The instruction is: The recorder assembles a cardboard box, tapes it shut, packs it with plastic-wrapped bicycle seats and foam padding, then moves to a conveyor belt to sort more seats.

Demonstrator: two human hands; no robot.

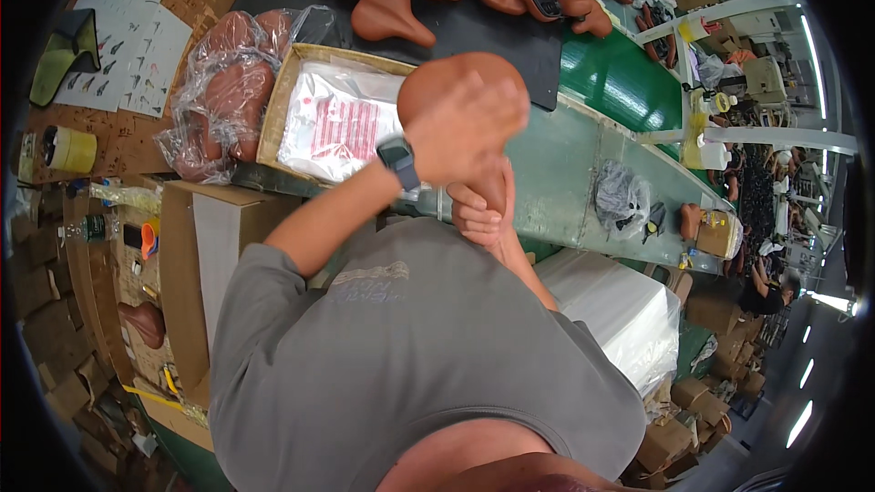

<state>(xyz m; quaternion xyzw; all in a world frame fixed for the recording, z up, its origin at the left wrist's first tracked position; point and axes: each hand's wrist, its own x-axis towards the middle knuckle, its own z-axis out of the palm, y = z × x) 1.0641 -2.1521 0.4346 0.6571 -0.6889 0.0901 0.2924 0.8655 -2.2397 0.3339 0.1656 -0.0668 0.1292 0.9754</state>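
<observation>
A brown bicycle saddle [442, 73] is held up in front of my chest, its wide end away from me and its narrow nose toward me. My right hand [483, 216] is wrapped round the nose. Across the saddle's top lies my left hand [469, 123], a dark watch on its wrist. Its fingers look stretched out flat, though motion blurs them. Just beyond the left forearm, an open cardboard box [276, 118] contains clear plastic bags [351, 118] with red print. To its left, several brown saddles [239, 91] are wrapped in clear plastic.
More brown saddles [387, 16] lie on the black mat at the far side. A green conveyor belt [620, 82] runs at the right. Crumpled plastic [622, 196] rests on the bench. Plastic-covered white sheets [615, 310] stand near my right side, and a carton [210, 255] at my left.
</observation>
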